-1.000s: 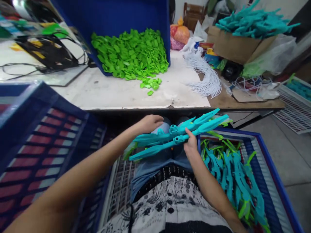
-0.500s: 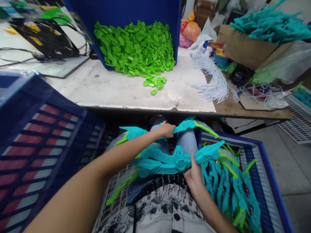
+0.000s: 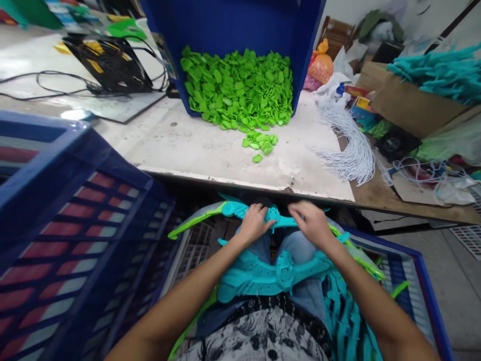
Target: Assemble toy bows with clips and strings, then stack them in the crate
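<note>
A teal toy bow [image 3: 233, 208] with lime-green limb edges lies across my knees, near the table edge. My left hand [image 3: 255, 220] is closed around its middle section, just left of the round centre part. On the other side of that centre, my right hand [image 3: 311, 223] has its fingers bent over the bow's right portion; the hand hides the exact contact. Closer to my body, a stack of similar teal bows [image 3: 255, 276] rests on my lap. My forearms cover parts of it.
A blue bin [image 3: 240, 25] spills small green pieces [image 3: 240, 90] onto the table [image 3: 210, 155]. White strings [image 3: 355, 150] lie to their right. Blue crates stand left [image 3: 124, 155] and right [image 3: 421, 281], the right one containing more bows. A black fan [image 3: 112, 65] sits back left.
My right hand has left the lap stack and moved up to the far bow. That bow now reaches further left, its green-edged left limb showing. The view has shifted too.
</note>
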Demonstrator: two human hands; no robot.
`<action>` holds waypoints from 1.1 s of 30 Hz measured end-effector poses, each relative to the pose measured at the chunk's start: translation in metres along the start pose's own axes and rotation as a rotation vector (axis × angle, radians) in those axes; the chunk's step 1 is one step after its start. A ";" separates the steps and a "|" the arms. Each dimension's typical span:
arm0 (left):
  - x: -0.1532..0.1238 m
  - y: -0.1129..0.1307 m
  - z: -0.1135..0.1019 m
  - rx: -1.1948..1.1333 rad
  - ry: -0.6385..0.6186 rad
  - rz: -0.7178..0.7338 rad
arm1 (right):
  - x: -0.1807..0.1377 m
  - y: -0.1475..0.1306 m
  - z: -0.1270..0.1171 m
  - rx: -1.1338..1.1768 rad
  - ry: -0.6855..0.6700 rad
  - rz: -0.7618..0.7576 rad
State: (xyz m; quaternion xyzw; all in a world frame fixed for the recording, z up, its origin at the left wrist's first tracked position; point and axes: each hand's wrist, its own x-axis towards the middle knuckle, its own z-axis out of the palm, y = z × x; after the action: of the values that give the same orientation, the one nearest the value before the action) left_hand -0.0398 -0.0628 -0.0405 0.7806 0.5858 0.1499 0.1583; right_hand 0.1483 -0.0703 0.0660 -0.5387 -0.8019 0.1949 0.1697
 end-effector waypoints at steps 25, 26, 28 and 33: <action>0.056 0.001 -0.003 -0.844 -0.737 -0.138 | 0.021 0.050 0.005 -0.045 -0.542 -0.004; 0.057 0.002 -0.003 -0.886 -0.747 -0.164 | 0.021 0.052 0.009 -0.034 -0.584 -0.025; 0.057 0.005 -0.004 -0.948 -0.748 -0.188 | 0.026 0.052 0.017 -0.010 -0.637 -0.078; 0.053 0.008 -0.007 -1.012 -0.727 -0.213 | 0.041 0.045 0.031 -0.010 -0.670 -0.155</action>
State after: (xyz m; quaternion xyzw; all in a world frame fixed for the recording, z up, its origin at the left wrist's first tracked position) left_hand -0.0215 -0.0132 -0.0287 0.5478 0.4257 0.1171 0.7106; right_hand 0.1549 -0.0205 0.0194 -0.3832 -0.8526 0.3434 -0.0914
